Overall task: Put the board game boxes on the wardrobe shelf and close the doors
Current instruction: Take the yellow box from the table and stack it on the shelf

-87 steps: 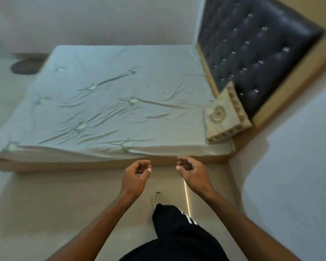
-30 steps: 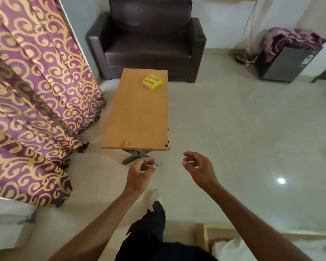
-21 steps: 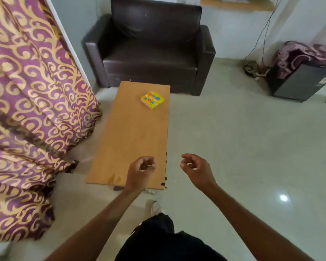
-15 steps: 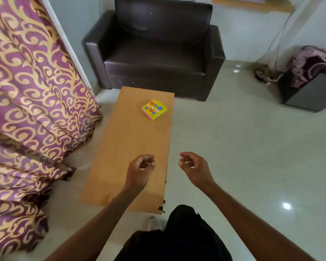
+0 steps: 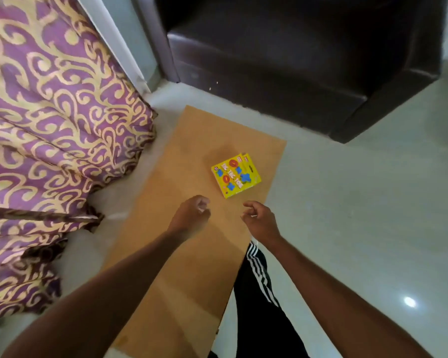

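From the head camera I judged the task barely begun. Nothing was in hand yet, and neither the wardrobe, its shelf nor its doors were anywhere in view, so I could not say whether the doors stood open or how the shelf was loaded.

The board game box (image 5: 235,176), yellow with blue stars and red ovals on its lid, lay flat on the table (image 5: 189,270) toward the far right corner, turned at a slant to the table's edges. My left hand (image 5: 192,215) hovered above the table just short of the box. My right hand (image 5: 260,219) hung near the table's right edge, a little nearer to the box's front corner. Both sets of fingers were loosely curled and held nothing, and neither hand touched the box.

By my reckoning everything was left to do: pick up the box, carry it to the wardrobe, set it on the shelf and shut the doors.

Counting: I made out one box lid for certain. A thin yellow edge showed along its far side, and I could not tell whether that was a second box beneath or the same box's base. There was one table, one dark sofa (image 5: 295,60) beyond it, one purple-and-gold curtain (image 5: 49,112) on the left, and two hands.
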The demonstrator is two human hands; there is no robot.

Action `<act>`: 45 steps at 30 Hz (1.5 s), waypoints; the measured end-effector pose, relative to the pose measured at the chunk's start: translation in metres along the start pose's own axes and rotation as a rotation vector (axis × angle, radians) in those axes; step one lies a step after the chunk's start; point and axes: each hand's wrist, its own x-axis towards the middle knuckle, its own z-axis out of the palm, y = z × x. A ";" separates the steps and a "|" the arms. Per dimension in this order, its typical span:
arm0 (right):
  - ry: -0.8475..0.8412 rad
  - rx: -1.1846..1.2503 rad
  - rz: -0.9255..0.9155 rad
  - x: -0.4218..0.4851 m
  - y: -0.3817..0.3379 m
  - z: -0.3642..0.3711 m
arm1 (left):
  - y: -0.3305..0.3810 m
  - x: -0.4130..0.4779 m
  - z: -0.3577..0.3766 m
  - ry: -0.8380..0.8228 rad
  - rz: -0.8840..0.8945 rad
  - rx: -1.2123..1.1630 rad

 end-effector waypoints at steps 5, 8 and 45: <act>-0.114 -0.126 0.069 0.128 0.020 0.022 | 0.027 0.142 0.026 -0.043 -0.131 0.252; -0.165 -0.174 0.066 0.168 0.037 0.044 | 0.034 0.203 0.041 -0.045 -0.051 0.429; -1.156 -0.821 -0.872 -0.363 0.045 0.210 | -0.228 -0.553 0.111 1.121 -0.549 -0.918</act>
